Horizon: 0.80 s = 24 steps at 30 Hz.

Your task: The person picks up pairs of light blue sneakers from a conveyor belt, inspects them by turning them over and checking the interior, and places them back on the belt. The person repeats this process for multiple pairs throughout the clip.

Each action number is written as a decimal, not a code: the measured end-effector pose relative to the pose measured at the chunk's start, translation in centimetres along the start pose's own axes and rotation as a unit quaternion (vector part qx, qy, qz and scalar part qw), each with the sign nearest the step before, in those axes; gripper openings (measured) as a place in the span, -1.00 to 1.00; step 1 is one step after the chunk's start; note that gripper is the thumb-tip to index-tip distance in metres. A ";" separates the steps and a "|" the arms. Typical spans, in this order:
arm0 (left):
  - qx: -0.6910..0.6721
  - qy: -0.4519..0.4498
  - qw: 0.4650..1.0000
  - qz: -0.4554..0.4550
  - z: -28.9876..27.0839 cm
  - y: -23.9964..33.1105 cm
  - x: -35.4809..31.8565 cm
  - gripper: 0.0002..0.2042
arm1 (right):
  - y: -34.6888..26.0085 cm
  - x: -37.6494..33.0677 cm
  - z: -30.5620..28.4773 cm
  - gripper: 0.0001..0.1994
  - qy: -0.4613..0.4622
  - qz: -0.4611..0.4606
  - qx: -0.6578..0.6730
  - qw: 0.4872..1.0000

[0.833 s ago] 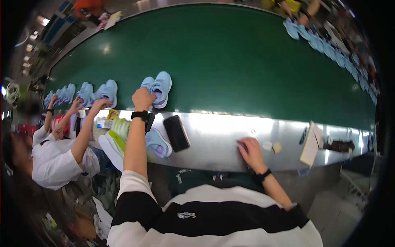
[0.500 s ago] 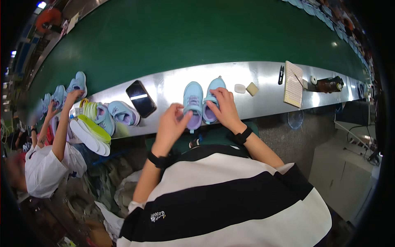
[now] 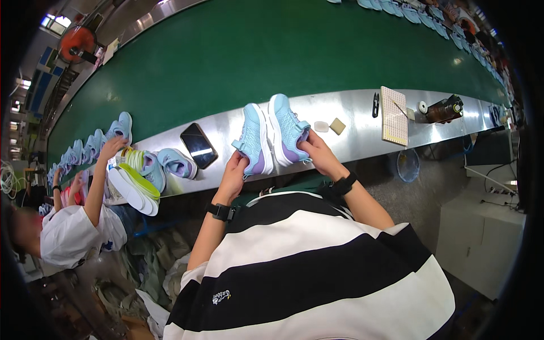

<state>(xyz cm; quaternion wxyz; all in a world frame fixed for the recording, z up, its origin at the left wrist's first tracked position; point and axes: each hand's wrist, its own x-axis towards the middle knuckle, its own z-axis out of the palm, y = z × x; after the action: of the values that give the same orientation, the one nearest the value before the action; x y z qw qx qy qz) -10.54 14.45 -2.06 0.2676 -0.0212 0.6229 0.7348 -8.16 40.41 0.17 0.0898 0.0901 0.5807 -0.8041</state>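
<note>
A light blue sneaker with purple heel and white sole (image 3: 251, 136) is in my left hand (image 3: 233, 174), the fingers tucked into its opening. My right hand (image 3: 321, 154) grips the matching sneaker (image 3: 287, 129) the same way, fingers inside at the heel. Both shoes are tipped on their sides over the metal ledge, toes pointing away from me, white soles facing each other with a narrow gap. The fingertips inside the shoes are hidden. Just right of the shoes lie a white rounded block (image 3: 321, 126) and a tan square block (image 3: 337, 126).
A black phone (image 3: 199, 146), a loose sneaker (image 3: 178, 163) and stacked insoles (image 3: 136, 190) lie left. Beside them a co-worker's hand (image 3: 115, 145) touches a shoe in a row. A notebook (image 3: 394, 116), black pen-like tool (image 3: 375, 105) and dark bottle (image 3: 445, 109) are right. Beyond stretches a green belt (image 3: 226, 51).
Both sneakers stood upright with openings up; now they are turned onto their sides, soles inward. My hands have moved from the tops and straps into the shoe openings.
</note>
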 end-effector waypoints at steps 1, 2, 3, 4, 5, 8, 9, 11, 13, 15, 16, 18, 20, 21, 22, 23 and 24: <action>-0.043 0.005 0.999 -0.017 0.4 0.9 -0.4 -0.57 | -0.8 -0.3 0.5 -0.48 -0.025 0.017 0.030 0.999; -0.100 -0.002 0.995 -0.013 0.9 1.9 -0.8 -0.56 | -1.5 -0.5 1.5 -0.45 -0.023 0.003 0.031 0.999; -0.088 0.011 0.995 -0.049 1.2 2.9 -1.3 -0.53 | -2.2 -0.8 2.4 -0.43 -0.020 0.006 0.079 0.997; -0.136 -0.003 0.991 -0.015 1.8 3.8 -1.6 -0.51 | -3.0 -0.9 3.1 -0.41 -0.036 -0.002 0.132 0.991; -0.159 -0.002 0.987 -0.006 2.4 4.7 -1.9 -0.50 | -3.8 -1.0 3.8 -0.40 -0.035 0.011 0.159 0.987; -0.255 -0.008 0.966 0.049 3.6 6.9 -3.2 -0.49 | -5.8 -1.8 4.6 -0.35 -0.061 -0.015 0.188 0.980; -0.287 0.005 0.956 0.067 3.8 7.6 -3.4 -0.47 | -6.3 -2.1 4.6 -0.33 -0.059 -0.046 0.152 0.986; -0.090 0.066 0.967 0.228 4.2 8.5 -4.0 -0.41 | -7.0 -2.5 4.7 -0.24 -0.043 -0.147 0.077 0.985; 0.280 0.194 0.839 0.425 4.1 9.4 -4.6 -0.34 | -7.5 -2.8 4.5 -0.23 0.027 -0.313 -0.231 0.921; 0.368 0.233 0.785 0.441 4.1 9.9 -5.4 -0.37 | -7.8 -3.0 4.5 -0.25 0.083 -0.416 -0.391 0.817; 0.383 0.232 0.779 0.440 4.3 10.1 -5.7 -0.38 | -7.9 -3.2 4.6 -0.26 0.073 -0.420 -0.387 0.818; 0.394 0.231 0.776 0.436 4.4 10.4 -6.1 -0.38 | -8.1 -3.3 4.8 -0.28 0.063 -0.421 -0.377 0.823; 0.317 0.209 0.838 0.391 4.6 10.7 -6.1 -0.38 | -8.5 -3.4 5.2 -0.29 0.056 -0.389 -0.336 0.856; 0.232 0.185 0.890 0.345 4.7 10.9 -5.9 -0.38 | -8.7 -3.4 5.4 -0.29 0.052 -0.384 -0.310 0.868; 0.148 0.161 0.936 0.276 4.7 11.2 -5.7 -0.37 | -9.0 -3.1 5.6 -0.32 0.043 -0.331 -0.260 0.906; 0.012 0.129 0.972 0.197 4.7 11.4 -5.4 -0.39 | -9.2 -2.8 5.9 -0.31 0.022 -0.232 -0.192 0.953; -0.109 0.113 0.981 0.112 4.6 11.7 -5.2 -0.42 | -9.4 -2.5 6.3 -0.29 0.013 -0.120 -0.120 0.985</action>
<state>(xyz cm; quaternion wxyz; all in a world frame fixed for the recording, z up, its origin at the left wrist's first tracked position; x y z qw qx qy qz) -9.60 15.89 11.45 0.1078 -0.0632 0.5633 0.8167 -8.32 37.47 11.35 -0.0047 0.0192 0.6807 -0.7323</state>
